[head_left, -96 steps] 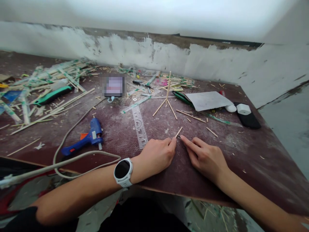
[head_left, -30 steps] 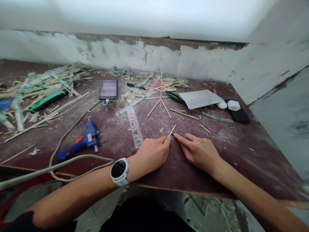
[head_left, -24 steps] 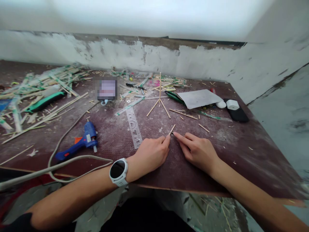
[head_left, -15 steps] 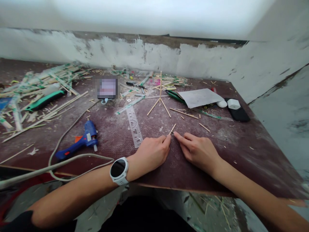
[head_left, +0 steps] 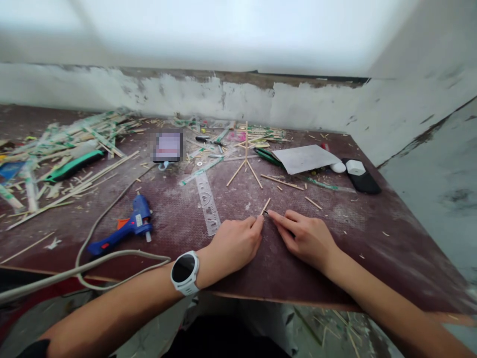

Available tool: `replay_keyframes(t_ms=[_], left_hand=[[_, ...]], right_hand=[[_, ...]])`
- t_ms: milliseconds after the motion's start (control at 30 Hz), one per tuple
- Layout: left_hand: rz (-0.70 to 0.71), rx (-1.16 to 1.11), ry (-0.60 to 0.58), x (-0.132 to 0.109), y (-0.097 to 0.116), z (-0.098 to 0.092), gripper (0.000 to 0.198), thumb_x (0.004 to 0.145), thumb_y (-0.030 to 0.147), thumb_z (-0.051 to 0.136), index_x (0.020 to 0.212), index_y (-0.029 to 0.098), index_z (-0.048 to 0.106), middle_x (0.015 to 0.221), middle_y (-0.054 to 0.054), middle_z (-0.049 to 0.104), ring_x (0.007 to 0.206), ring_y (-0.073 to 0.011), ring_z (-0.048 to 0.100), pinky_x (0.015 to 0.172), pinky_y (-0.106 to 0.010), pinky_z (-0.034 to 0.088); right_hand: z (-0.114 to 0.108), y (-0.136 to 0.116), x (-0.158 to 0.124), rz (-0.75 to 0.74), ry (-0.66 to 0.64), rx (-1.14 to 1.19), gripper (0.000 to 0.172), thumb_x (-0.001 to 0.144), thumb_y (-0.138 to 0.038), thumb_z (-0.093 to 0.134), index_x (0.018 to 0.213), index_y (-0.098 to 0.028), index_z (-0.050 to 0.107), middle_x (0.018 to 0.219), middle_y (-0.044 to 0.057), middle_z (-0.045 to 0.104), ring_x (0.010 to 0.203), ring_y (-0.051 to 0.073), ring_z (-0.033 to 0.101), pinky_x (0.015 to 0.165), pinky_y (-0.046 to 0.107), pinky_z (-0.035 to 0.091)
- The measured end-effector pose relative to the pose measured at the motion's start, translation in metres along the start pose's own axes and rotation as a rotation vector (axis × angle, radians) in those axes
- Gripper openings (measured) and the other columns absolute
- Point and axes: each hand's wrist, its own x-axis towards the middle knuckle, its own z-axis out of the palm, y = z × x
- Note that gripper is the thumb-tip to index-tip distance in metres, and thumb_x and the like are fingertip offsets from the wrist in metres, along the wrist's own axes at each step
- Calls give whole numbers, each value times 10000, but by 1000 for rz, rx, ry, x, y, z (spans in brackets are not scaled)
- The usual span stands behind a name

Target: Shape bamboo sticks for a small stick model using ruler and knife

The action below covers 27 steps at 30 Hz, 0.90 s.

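My left hand [head_left: 238,243], with a white watch on its wrist, pinches a short thin wooden stick [head_left: 266,205] near the table's front edge. Close beside it, my right hand [head_left: 303,236] is closed on a small dark object [head_left: 266,213] whose tip touches or nearly touches the stick. Most of that object is hidden by the fingers, so its kind does not show. Beyond both hands, a frame of joined wooden sticks [head_left: 246,161] stands with splayed legs and one upright. A clear plastic ruler [head_left: 208,206] lies left of it, close to my left hand.
A blue hot glue gun [head_left: 137,221] with a cable lies at the left. Behind it are a green-and-black cutter [head_left: 74,166], heaped sticks [head_left: 74,132] and a phone [head_left: 167,146]. White paper [head_left: 305,158] and a black case [head_left: 363,181] lie at the right, before the wall.
The whole scene sits slightly lower in view as the head tilts. Both hands keep their grip and place by the short stick, with hardly any movement.
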Motion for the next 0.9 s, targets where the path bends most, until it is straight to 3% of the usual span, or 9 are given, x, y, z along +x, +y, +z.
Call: replay_keyframes(t_ms=[500, 733, 900], left_hand=[[6, -11, -5, 1, 0, 0, 328, 1051, 243, 423, 1322, 125, 565, 937, -78, 724, 765, -245, 743, 559, -325, 531], [-3, -12, -58, 2, 1, -7, 322, 1048, 237, 430, 1309, 118, 574, 953, -79, 729, 784, -248, 745, 589, -324, 546], [-10, -6, -58, 2, 1, -7, 322, 1049, 239, 427, 1312, 120, 571, 953, -80, 728, 789, -243, 744, 598, -317, 548]], right_hand=[[-27, -4, 9, -17, -216, -112, 492, 982, -257, 494, 1460, -330, 587, 962, 24, 744, 647, 161, 664, 523, 306, 263], [-8, 8, 3, -19, -85, -7, 447, 1024, -294, 461, 1442, -334, 613, 944, 27, 745, 689, 145, 667, 550, 286, 292], [-5, 7, 2, -32, -72, -19, 456, 1019, -280, 472, 1453, -326, 604, 946, 28, 738, 664, 140, 653, 545, 285, 280]])
